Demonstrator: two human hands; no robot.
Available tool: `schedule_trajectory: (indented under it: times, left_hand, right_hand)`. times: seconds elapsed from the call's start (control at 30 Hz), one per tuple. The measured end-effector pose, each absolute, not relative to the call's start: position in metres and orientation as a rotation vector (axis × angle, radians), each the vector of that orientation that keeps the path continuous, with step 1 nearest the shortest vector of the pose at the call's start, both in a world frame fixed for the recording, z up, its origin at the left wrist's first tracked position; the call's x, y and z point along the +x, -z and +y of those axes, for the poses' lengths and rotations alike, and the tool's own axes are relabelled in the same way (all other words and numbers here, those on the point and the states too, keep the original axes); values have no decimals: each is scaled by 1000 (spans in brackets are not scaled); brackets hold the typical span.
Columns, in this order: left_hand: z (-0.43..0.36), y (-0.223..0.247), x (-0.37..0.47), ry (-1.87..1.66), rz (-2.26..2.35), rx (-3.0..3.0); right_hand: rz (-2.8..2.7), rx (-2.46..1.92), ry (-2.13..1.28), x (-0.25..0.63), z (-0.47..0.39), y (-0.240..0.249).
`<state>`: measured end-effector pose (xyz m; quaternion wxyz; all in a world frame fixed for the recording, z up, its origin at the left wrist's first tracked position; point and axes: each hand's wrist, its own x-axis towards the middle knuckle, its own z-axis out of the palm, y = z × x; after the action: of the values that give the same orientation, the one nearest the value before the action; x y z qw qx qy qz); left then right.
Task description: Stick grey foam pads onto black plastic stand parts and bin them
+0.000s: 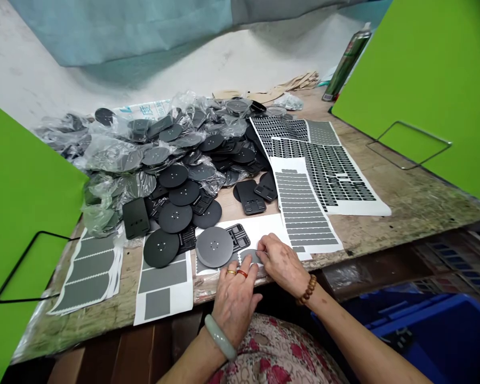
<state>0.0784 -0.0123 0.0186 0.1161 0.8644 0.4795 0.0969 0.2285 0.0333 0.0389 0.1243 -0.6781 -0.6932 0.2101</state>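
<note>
My left hand (236,292) lies at the table's front edge, fingers stretched out and their tips touching a white backing sheet (264,228). Just right of it, my right hand (283,265) pinches the edge of a grey sticker (252,255) on that sheet; how far the sticker is lifted I cannot tell. A round dark disc (214,247) with small holes lies beside my left fingertips, overlapping a black rectangular plastic part (239,237). Another black disc (161,248) rests to the left on a sheet of grey stickers (164,280).
Black discs and plates, many in clear plastic bags (116,149), are heaped behind. Sticker sheets (304,205) lie on the right, more sheets (90,269) on the left. Green panels (424,80) flank the table. A spray can (346,63) stands back right; a blue crate (436,330) is below.
</note>
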Motion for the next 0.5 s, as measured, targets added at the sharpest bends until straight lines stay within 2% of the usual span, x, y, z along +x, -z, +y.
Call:
schedule_trajectory:
  times: [0.5]
  left_hand:
    - [-9,-23,82,-307,1397,2502]
  right_hand:
    - [-1860,-1584,-903,232,40,-72]
